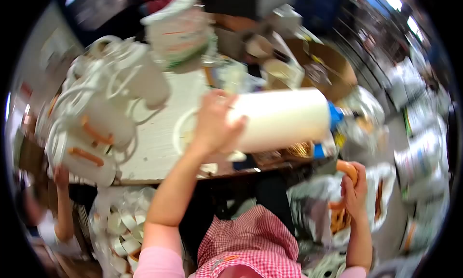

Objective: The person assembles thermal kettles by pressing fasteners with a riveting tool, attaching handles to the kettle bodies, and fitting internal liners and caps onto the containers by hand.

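- Nearest, at the bottom centre of the frame, is a red-and-white checked apron, with pink sleeves to either side.
- At the lower left, a clear bag holds many short white pieces.
- At the lower right, a white plastic bag has orange pieces inside.
- Just above that bag, the right hand has its fingers closed round a curved orange handle, one end sticking up past the fingers.
- In the centre, the left hand lies over the left end of a white cylinder, fingers somewhat spread (the blur hides how firmly, so I cannot tell its grip).
- The cylinder lies on its side above the table's front edge, a blue piece at its right end.
- Left of centre, on the white table, white containers stand close together, two with orange handles.
- At the far left, another person's hand is beside them.
- Farther back, a printed sack stands at upper centre-left, a cardboard box at upper right.
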The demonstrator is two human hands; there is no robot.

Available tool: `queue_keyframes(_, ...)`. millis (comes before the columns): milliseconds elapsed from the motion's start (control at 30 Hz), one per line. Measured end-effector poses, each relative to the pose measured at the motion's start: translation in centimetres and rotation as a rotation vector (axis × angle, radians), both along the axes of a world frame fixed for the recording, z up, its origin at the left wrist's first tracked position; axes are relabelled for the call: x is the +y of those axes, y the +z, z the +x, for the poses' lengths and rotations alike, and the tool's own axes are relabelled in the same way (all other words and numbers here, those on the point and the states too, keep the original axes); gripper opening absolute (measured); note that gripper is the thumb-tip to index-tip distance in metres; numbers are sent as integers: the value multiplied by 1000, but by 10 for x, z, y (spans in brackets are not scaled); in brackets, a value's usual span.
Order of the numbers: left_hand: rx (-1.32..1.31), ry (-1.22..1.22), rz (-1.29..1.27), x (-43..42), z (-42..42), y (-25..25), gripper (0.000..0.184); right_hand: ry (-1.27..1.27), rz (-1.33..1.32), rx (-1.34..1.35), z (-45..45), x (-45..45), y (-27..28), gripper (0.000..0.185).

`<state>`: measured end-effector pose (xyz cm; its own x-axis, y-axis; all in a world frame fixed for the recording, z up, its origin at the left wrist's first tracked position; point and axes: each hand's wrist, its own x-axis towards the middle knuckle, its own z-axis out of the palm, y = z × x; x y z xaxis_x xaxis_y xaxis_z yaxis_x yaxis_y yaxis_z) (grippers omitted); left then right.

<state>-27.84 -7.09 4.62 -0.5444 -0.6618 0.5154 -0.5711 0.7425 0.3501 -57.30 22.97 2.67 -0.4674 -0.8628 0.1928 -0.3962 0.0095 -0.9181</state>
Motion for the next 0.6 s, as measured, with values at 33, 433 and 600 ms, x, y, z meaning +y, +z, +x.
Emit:
queue_keyframes(33, 4, 11, 109, -2, 4, 4, 53, 71, 27, -68, 12, -22, 21, 26)
queue_keyframes(433, 304, 17, 128, -3, 6, -15, 56, 655, 319, 679, 115, -275, 141, 27)
queue_keyframes(600, 392, 50, 167, -1, 7, -22, 56, 735, 419, 669, 131, -288, 129, 31)
